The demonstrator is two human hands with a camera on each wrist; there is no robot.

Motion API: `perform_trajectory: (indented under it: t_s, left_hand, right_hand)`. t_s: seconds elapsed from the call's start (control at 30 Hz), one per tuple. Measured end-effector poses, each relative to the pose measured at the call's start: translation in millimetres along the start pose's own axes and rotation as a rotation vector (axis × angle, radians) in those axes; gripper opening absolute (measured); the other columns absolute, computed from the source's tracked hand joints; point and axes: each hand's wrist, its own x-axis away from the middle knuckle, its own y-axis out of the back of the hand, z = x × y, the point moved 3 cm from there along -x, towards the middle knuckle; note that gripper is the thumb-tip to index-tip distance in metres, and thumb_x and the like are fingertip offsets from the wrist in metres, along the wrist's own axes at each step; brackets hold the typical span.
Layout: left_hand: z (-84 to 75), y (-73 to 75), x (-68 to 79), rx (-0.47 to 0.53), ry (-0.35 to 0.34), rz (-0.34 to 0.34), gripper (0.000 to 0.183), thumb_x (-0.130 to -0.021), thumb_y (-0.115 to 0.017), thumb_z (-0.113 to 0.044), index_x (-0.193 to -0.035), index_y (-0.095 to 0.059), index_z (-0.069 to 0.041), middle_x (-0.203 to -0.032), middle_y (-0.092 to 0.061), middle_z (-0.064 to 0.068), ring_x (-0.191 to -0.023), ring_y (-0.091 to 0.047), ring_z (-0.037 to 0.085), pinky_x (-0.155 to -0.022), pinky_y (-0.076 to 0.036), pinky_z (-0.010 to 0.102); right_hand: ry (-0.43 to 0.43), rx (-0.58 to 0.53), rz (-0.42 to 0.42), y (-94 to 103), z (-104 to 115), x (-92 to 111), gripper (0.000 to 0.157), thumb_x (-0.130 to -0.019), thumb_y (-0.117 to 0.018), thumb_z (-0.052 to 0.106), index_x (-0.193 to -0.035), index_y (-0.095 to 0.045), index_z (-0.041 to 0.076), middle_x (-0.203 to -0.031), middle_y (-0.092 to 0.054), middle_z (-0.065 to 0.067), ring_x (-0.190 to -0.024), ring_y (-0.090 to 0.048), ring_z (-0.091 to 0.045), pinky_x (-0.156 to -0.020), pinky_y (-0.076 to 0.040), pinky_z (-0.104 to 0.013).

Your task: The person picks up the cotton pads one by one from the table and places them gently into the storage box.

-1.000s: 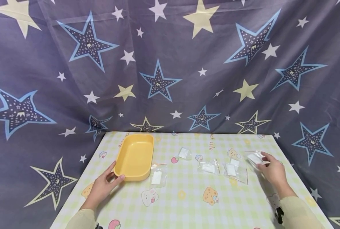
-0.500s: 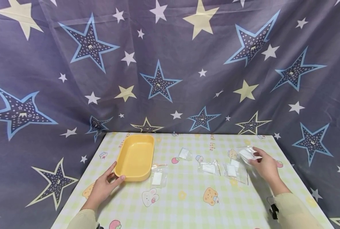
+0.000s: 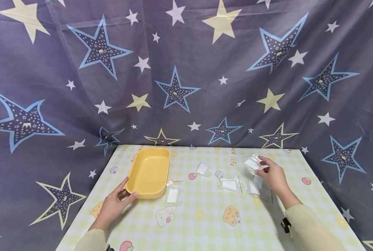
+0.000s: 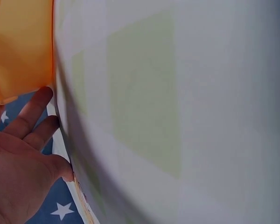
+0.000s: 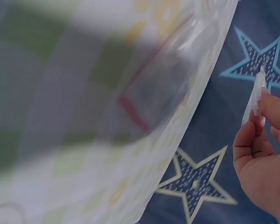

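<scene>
At a near corner of the yellow plastic tray (image 3: 151, 174) is my left hand (image 3: 112, 205), its thumb on the near wall and its fingers at the left side. The left wrist view shows the tray edge beside these fingers (image 4: 35, 114). My right hand (image 3: 274, 176) pinches a small clear zip bag (image 3: 252, 163) with white contents between thumb and fingers, raised above the table. Below it lies another clear bag (image 3: 254, 188), partly covered by the held one. In the right wrist view the held bag (image 5: 255, 100) appears edge-on at the fingertips.
More small clear bags with white pieces lie on the table: one beside the tray (image 3: 172, 197), one farther back (image 3: 202, 169), one near the middle (image 3: 229, 184). A checked cloth (image 3: 202, 226) covers the table. A star-patterned curtain (image 3: 186, 52) hangs behind.
My right hand has carried the pinched bag leftward from the right side, until it hangs over the bag lying there. The left hand and the tray have stayed in place.
</scene>
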Motion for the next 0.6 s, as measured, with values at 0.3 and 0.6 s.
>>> perform_trajectory:
  t_s: [0.3,0.6]
  left_hand:
    - [-2.5,0.9,0.5,0.005,-0.006,0.001,0.097,-0.078,-0.067,-0.071,-0.157,-0.018,-0.043,-0.132,-0.066,0.008,-0.128,-0.057,0.028,-0.111,-0.037,0.058]
    - [-1.3,2.6,-0.6,-0.015,0.020,-0.018,0.096,-0.074,-0.067,-0.076,-0.154,-0.022,-0.048,-0.119,-0.070,0.004,-0.116,-0.061,0.021,-0.105,-0.045,0.050]
  right_hand:
    - [0.063,-0.090,0.031,-26.9,41.2,-13.4,0.063,-0.083,-0.078,0.009,-0.141,-0.054,0.010,-0.119,-0.069,-0.018,-0.081,-0.068,-0.020,-0.061,-0.051,-0.022]
    - [0.108,-0.152,0.076,-58.0,84.9,-18.9,0.063,-0.082,-0.079,0.006,-0.140,-0.056,0.010,-0.117,-0.069,-0.016,-0.080,-0.068,-0.019,-0.066,-0.054,-0.024]
